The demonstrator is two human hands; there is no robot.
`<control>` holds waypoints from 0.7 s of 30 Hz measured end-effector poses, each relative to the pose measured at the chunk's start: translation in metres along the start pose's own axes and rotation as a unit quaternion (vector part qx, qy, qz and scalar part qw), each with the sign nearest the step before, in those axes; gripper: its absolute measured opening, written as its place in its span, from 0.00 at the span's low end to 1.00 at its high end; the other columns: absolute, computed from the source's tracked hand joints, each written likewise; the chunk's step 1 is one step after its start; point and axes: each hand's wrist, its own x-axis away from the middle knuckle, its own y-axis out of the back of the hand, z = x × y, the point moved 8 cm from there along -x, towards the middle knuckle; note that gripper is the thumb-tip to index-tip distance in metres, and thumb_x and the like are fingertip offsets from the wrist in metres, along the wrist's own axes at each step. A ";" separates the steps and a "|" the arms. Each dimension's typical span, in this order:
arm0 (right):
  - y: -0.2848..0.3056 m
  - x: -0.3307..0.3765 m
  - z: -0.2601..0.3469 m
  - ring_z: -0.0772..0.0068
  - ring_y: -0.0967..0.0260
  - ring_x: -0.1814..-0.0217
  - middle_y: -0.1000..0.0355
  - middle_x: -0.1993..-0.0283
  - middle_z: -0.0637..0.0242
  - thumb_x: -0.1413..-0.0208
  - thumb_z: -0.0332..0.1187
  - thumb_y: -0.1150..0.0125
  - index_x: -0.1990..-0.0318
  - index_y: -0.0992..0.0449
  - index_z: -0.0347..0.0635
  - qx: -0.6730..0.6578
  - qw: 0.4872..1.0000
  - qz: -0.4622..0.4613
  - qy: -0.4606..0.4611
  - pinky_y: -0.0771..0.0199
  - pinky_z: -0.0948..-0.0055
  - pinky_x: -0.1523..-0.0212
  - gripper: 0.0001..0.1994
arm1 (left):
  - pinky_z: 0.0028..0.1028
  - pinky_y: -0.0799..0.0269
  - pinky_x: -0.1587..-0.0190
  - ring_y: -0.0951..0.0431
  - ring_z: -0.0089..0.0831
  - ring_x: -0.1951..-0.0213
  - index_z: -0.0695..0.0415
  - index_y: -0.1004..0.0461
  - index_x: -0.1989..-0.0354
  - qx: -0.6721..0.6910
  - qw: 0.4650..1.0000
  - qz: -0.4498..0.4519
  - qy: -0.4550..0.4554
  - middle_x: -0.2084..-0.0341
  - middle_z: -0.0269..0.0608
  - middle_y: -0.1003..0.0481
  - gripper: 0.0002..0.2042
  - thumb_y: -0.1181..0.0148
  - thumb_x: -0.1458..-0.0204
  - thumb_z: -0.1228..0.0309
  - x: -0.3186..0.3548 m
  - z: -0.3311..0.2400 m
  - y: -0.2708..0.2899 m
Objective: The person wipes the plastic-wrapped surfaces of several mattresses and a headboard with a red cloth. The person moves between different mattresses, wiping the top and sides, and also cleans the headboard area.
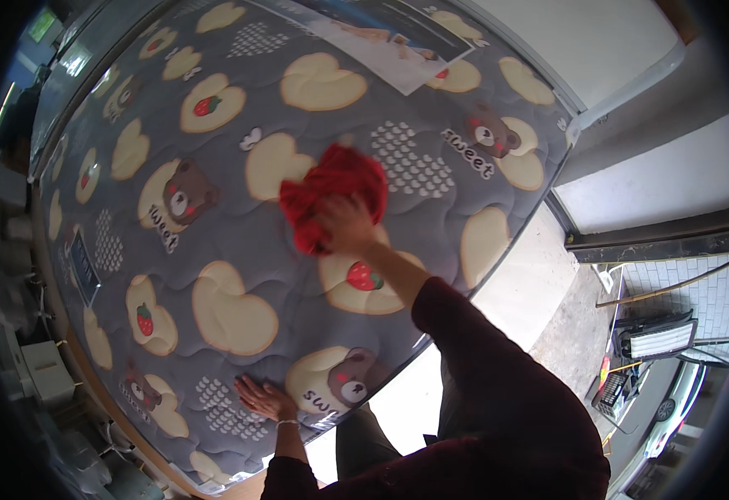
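A grey mattress (298,317) printed with cream hearts, bears and strawberries fills most of the view, its surface glossy as if under clear plastic. Near its middle lies a bunched red cloth (344,171). My right hand (348,223) presses on the cloth from above, arm stretched forward, the fingers slightly blurred and partly sunk in its folds. At the mattress's near edge my left hand (266,399) rests flat, fingers stretched out, holding nothing. A bracelet circles that wrist.
A printed sheet with a picture (398,50) lies at the mattress's far side. A small dark label (84,267) is near the left edge. Grey boxy items (48,373) stand left of the mattress. At right are a doorway, a black crate (614,392) and a parked car (671,404).
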 end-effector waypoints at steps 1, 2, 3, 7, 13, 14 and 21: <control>0.013 0.013 -0.051 0.61 0.47 0.35 0.38 0.41 0.66 0.61 0.46 0.39 0.50 0.27 0.55 0.026 0.998 -0.035 -0.042 0.53 0.47 0.36 0.25 | 0.48 0.59 0.36 0.52 0.40 0.33 0.54 0.48 0.36 0.003 1.000 0.001 -0.008 0.35 0.43 0.50 0.24 0.69 0.38 0.58 -0.001 -0.002 -0.004; 0.026 0.020 -0.084 0.61 0.46 0.35 0.38 0.41 0.66 0.60 0.45 0.39 0.51 0.27 0.54 0.043 0.996 -0.050 -0.053 0.53 0.48 0.36 0.25 | 0.48 0.59 0.36 0.52 0.39 0.33 0.54 0.47 0.36 -0.026 1.000 0.002 -0.004 0.35 0.42 0.50 0.24 0.69 0.38 0.58 0.003 0.004 -0.003; 0.043 0.029 -0.121 0.61 0.46 0.35 0.37 0.41 0.65 0.60 0.45 0.40 0.51 0.27 0.54 0.064 0.993 -0.068 -0.068 0.53 0.50 0.36 0.24 | 0.47 0.59 0.36 0.51 0.38 0.33 0.54 0.47 0.36 -0.052 0.999 0.001 -0.006 0.35 0.42 0.49 0.24 0.68 0.38 0.57 0.003 0.007 -0.004; 0.092 0.095 -0.284 0.62 0.45 0.36 0.36 0.42 0.67 0.55 0.45 0.42 0.54 0.25 0.53 0.089 0.972 -0.074 -0.207 0.53 0.50 0.36 0.19 | 0.54 0.61 0.38 0.47 0.31 0.35 0.50 0.43 0.37 -0.187 0.959 0.175 0.124 0.36 0.33 0.45 0.23 0.56 0.41 0.62 -0.009 -0.010 0.016; 0.154 0.238 -0.458 0.59 0.41 0.40 0.36 0.44 0.63 0.57 0.42 0.41 0.57 0.25 0.49 0.120 0.901 -0.068 -0.411 0.39 0.51 0.46 0.17 | 0.46 0.65 0.36 0.46 0.33 0.36 0.58 0.45 0.38 0.084 0.996 0.009 -0.020 0.38 0.41 0.43 0.28 0.45 0.50 0.75 -0.024 -0.173 0.021; 0.162 0.279 -0.488 0.58 0.37 0.46 0.34 0.47 0.59 0.56 0.40 0.43 0.57 0.25 0.47 0.109 0.889 -0.112 -0.430 0.35 0.53 0.51 0.17 | 0.46 0.65 0.35 0.45 0.33 0.36 0.59 0.48 0.37 0.424 0.904 -0.026 -0.051 0.38 0.43 0.42 0.31 0.44 0.50 0.74 -0.029 -0.218 0.012; 0.182 0.459 -0.553 0.71 0.28 0.65 0.27 0.66 0.62 0.44 0.42 0.52 0.58 0.27 0.36 -0.446 0.548 -0.407 -0.579 0.28 0.73 0.67 0.17 | 0.57 0.67 0.38 0.56 0.43 0.33 0.52 0.45 0.37 0.151 0.968 0.048 -0.196 0.35 0.46 0.53 0.28 0.49 0.46 0.58 -0.076 -0.552 0.016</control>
